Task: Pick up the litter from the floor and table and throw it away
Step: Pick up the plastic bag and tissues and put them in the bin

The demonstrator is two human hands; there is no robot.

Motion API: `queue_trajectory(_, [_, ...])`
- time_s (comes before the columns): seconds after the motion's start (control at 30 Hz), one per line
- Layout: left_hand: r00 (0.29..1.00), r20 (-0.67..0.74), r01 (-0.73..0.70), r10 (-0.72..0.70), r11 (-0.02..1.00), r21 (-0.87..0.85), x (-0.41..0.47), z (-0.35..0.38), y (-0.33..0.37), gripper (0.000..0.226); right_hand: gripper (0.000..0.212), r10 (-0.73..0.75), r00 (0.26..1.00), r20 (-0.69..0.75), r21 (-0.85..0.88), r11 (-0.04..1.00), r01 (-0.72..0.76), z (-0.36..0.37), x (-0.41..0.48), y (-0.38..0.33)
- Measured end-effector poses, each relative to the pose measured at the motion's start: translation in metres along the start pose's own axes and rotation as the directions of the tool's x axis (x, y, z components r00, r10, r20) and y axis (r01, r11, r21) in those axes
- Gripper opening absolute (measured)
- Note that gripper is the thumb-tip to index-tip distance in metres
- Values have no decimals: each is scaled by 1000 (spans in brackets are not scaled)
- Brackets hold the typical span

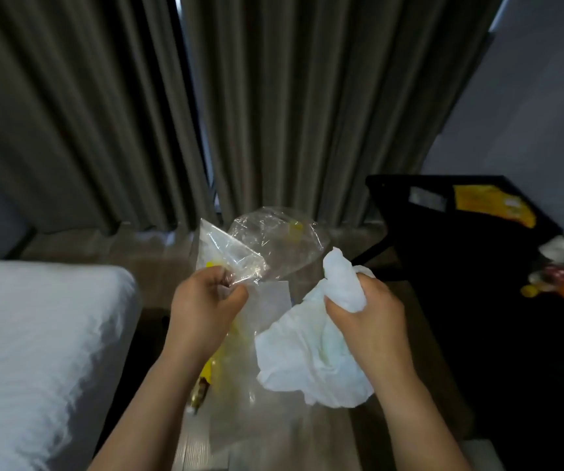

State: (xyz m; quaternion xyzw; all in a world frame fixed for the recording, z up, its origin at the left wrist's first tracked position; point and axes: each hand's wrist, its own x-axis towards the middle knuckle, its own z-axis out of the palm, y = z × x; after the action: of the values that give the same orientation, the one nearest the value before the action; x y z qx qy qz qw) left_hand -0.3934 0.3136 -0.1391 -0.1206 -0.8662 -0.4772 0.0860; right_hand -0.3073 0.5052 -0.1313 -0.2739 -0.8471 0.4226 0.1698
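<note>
One view is supplied, from a wide-angle camera worn on the person's head. It faces forward and tilts down. The left hand (206,300), gripping a crumpled clear plastic bag (274,239), and the right hand (365,314), gripping a crumpled white paper tissue (311,355), sit close to the lens at frame centre. Grey pleated curtains (308,113) close the far field, their folds bowing toward the edges. A white-sheeted bed (36,334) occupies the lower left, a black table (477,253) the right.

Left hand (206,300) grips clear plastic (274,239) — right hand (369,311) clutches tissue (311,355).
</note>
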Motion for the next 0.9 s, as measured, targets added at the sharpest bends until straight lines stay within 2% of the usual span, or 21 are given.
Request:
queue_trajectory(0.07, [999, -15, -29, 28, 997, -68, 0, -7, 30, 27, 56, 80, 996, -29, 101, 992, -77, -25, -3, -22])
queue_trajectory(0.13, [997, -16, -83, 81, 990, -114, 3, -11, 58, 28, 52, 95, 992, -78, 152, 985, -82, -50, -10, -39])
queue_trajectory(0.27, [977, 16, -207, 214, 959, -193, 15, -19, 101, 29, 13, -135, 949, -284, 8, 990, 143, -89, -25, -57])
queue_trajectory(0.47, [900, 119, -374, 420, 882, -286, 22, -22, 130, 30, 18, -52, 861, -505, 18, 997, 71, -109, -68, -78])
queue_trajectory(0.6, [802, 273, -434, 532, 832, -346, 1, -1, 146, 37, 19, 65, 751, -657, -26, 994, -108, -127, -125, -68])
queue_trajectory(0.77, [652, 420, -389, 631, 754, -529, -60, 21, 181, 30, 13, 151, 585, -797, -15, 963, -270, -164, -216, -66])
queue_trajectory(0.9, [517, 511, -331, 686, 711, -620, -117, 25, 216, 21, 13, 144, 427, -893, -51, 910, -412, -191, -286, -65])
